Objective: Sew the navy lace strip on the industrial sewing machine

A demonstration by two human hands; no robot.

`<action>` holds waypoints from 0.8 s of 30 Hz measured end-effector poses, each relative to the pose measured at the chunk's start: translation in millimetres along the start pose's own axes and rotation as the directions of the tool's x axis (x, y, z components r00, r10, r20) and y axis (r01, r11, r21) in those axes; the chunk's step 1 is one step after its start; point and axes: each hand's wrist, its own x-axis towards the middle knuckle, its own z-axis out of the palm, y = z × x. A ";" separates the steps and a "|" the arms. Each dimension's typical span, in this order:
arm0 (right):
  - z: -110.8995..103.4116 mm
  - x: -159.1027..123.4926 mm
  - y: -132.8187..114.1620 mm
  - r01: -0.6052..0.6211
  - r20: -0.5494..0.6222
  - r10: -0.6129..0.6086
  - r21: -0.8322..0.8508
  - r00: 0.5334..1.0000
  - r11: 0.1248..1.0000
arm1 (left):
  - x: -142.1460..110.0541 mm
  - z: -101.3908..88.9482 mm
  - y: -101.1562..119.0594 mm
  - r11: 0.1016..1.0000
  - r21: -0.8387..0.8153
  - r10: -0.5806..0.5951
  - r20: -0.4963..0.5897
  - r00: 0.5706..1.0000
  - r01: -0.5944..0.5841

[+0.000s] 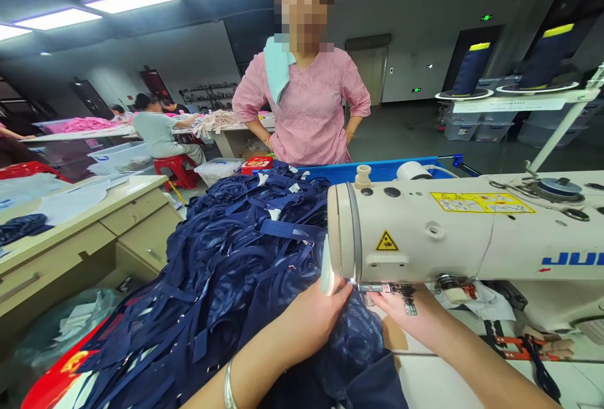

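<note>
A navy bra with a sheer cup lies under the head of a white sewing machine. My left hand grips its fabric just left of the needle area, fingers pressed together and partly hidden by a pale guard. On the other side, my right hand reaches under the machine arm, with its fingertips closed at the fabric's edge. Metal attachments cover part of these fingers. The needle and the exact stitching spot are hidden. A large pile of navy bras spreads to the left.
Facing me behind the machine stands a person in a pink top. Thread cones rise at the right. Orange-handled snips lie under the machine arm. A drawer desk stands left; another person sits farther back.
</note>
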 end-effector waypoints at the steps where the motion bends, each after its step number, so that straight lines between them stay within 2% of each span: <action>1: 0.2 1.5 1.0 0.006 0.008 -0.006 0.007 1.000 1.000 | 0.4 -0.4 0.1 1.000 0.000 -0.003 0.004 1.000 0.003; 6: 1.7 1.5 1.3 -0.039 -0.001 0.039 0.029 0.999 0.999 | 1.4 -2.8 1.3 1.000 -0.008 0.000 -0.001 1.000 0.000; 14: -11.6 5.1 -4.5 -0.035 0.084 0.034 0.020 0.996 0.999 | 1.1 -1.5 0.0 1.000 0.003 -0.004 0.010 1.000 0.004; 17: -13.6 7.2 -4.5 0.037 0.140 -0.021 -0.117 0.990 0.992 | 1.2 -3.2 1.4 1.000 -0.004 -0.012 0.013 1.000 0.012; 21: -9.0 4.9 0.3 0.200 0.216 -0.131 -0.338 0.968 0.920 | 0.9 -3.2 1.5 1.000 -0.005 -0.007 0.019 1.000 0.007; 24: -2.2 -1.0 5.7 0.261 0.206 -0.199 -0.339 0.958 0.904 | 0.3 -1.4 0.3 1.000 0.008 0.003 0.013 1.000 -0.003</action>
